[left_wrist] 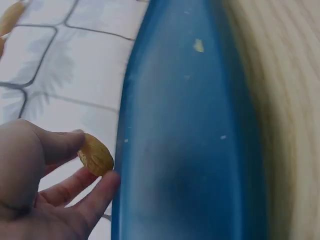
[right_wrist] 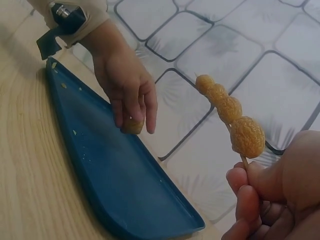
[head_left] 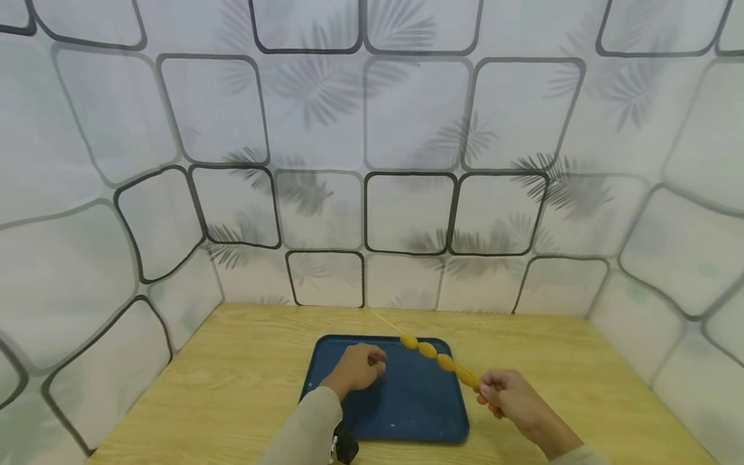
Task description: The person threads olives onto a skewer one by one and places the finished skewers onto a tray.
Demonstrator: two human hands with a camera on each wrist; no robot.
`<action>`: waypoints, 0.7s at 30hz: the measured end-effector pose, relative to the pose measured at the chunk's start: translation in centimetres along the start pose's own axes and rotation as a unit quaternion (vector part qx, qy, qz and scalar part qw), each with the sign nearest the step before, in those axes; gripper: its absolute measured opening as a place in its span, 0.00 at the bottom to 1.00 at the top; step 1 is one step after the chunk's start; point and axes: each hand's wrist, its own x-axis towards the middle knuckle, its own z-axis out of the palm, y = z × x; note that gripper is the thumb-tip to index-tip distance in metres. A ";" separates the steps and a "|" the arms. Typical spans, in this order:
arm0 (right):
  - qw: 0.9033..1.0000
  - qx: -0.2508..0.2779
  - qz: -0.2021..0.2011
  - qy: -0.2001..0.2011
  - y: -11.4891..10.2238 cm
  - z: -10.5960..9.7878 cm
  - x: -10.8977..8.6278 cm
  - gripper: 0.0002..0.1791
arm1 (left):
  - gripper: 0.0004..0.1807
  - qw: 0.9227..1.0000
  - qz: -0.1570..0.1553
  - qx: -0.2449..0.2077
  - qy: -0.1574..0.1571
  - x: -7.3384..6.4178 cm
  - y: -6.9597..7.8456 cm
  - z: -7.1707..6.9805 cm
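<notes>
My right hand (head_left: 511, 395) pinches the lower end of a skewer, a thin stick carrying several wrinkled golden-brown balls (right_wrist: 247, 137). The skewer slants up and away to the left, its bare tip past the farthest ball in the head view. Over the blue tray (head_left: 413, 403), my left hand (head_left: 358, 368) pinches one loose golden-brown ball (left_wrist: 96, 155) between thumb and fingertips. In the head view the fingers hide that ball. The loose ball and the skewer are apart.
The tray lies on a light wooden table (head_left: 244, 381), with small yellow crumbs (left_wrist: 198, 45) on its surface. A patterned curtain-like sheet (head_left: 325, 213) stands behind the table and along both sides. A dark wrist device (right_wrist: 67, 17) sits at the left sleeve.
</notes>
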 end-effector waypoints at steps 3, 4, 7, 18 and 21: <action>1.000 0.004 0.002 -0.003 0.1 -0.1 -0.2 0.09 | 0.13 0.997 -0.012 -0.071 0.007 -0.6 -0.3 -0.7; 1.000 0.005 0.001 -0.005 0.1 -0.1 -0.2 0.09 | 0.14 0.995 -0.015 -0.097 0.007 -0.8 -0.3 -0.9; 1.000 0.007 -0.002 -0.010 0.2 -0.2 -0.4 0.09 | 0.14 0.980 -0.023 -0.200 0.001 -1.5 -0.1 -1.9; 0.999 0.013 0.001 -0.030 0.9 -0.5 -1.3 0.09 | 0.20 0.884 -0.041 -0.465 0.000 -3.2 1.6 -5.2; 0.999 0.010 -0.005 -0.034 0.9 -0.5 -1.5 0.09 | 0.22 0.873 -0.039 -0.486 -0.005 -3.5 2.0 -5.6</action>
